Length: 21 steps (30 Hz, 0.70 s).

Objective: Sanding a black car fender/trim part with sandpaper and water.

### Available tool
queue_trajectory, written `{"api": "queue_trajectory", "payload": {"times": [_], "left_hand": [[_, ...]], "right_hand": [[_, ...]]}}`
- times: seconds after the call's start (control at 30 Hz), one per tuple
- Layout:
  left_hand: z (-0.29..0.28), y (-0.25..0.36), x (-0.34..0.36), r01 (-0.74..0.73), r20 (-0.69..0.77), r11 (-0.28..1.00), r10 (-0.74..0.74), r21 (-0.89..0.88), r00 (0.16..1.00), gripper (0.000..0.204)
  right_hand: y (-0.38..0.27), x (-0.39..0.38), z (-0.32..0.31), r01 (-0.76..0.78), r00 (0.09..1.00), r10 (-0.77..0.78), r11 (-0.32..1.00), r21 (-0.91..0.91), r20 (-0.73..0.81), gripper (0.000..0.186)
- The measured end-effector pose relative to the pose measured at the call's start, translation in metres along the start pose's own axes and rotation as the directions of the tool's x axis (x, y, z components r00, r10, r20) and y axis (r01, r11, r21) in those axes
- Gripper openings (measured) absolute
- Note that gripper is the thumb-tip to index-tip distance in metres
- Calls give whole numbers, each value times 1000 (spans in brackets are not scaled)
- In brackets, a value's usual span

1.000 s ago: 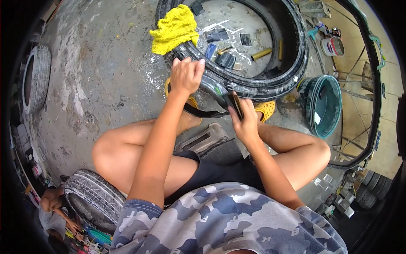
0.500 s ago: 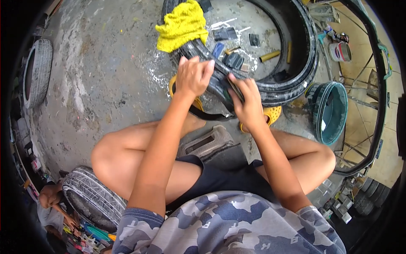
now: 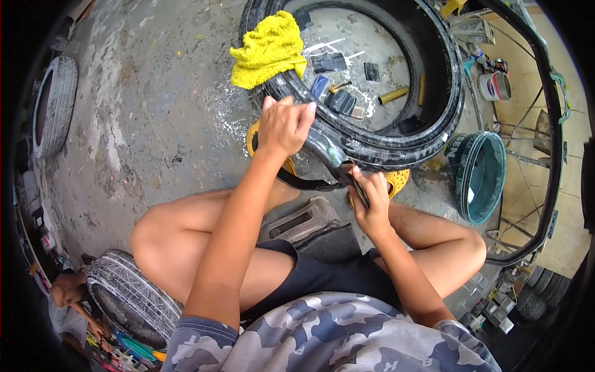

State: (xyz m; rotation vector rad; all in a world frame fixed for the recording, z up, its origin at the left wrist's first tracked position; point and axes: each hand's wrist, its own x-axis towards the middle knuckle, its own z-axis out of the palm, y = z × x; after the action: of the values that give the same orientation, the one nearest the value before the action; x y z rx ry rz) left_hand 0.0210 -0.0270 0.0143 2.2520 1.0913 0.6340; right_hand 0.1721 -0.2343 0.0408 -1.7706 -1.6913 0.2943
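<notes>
A glossy, wet, black curved part (image 3: pixel 323 147) leans against the near side of a big black tire (image 3: pixel 396 150) lying on the floor. My left hand (image 3: pixel 282 127) is closed over the part's upper left edge, fingers curled and thumb pointing right. In my right hand (image 3: pixel 373 201) a dark, flat piece of folded sandpaper (image 3: pixel 356 186) is pinched at the part's lower right end. Beyond my left hand, a yellow cloth (image 3: pixel 268 53) is draped over the tire's rim. The underside of the part is hidden.
Inside the tire's ring lie dark sheet pieces (image 3: pixel 341 101) and a brown tube (image 3: pixel 393 95). A teal bucket (image 3: pixel 482 177) stands at right, near a black metal frame (image 3: pixel 553 155). Yellow clogs (image 3: pixel 398 181) are by the tire. Another person (image 3: pixel 71 304) sits at lower left beside a tire (image 3: pixel 133 297).
My right hand has slid toward me and slightly right, down to the part's lower end, with the sandpaper in it. My left hand has stayed nearly in place.
</notes>
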Motion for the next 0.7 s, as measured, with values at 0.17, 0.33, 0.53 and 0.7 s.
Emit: {"api": "queue_trajectory", "payload": {"times": [0.17,0.33,0.53,0.7], "left_hand": [[-5,-5,4,2,-36,1000,-3,-31,999,43],[-1,-1,0,17,-30,1000,-18,-16,999,45],[0,0,3,31,-15,999,-31,-43,999,44],[4,0,0,2,-70,999,-4,-32,998,49]], "right_hand": [[-33,76,13,51,992,-46,998,-41,116,70],[-6,12,3,29,1000,-29,999,-27,2,69],[-18,68,12,8,999,-6,998,-66,38,64],[-5,15,13,-69,997,71,996,61,-37,57]]}}
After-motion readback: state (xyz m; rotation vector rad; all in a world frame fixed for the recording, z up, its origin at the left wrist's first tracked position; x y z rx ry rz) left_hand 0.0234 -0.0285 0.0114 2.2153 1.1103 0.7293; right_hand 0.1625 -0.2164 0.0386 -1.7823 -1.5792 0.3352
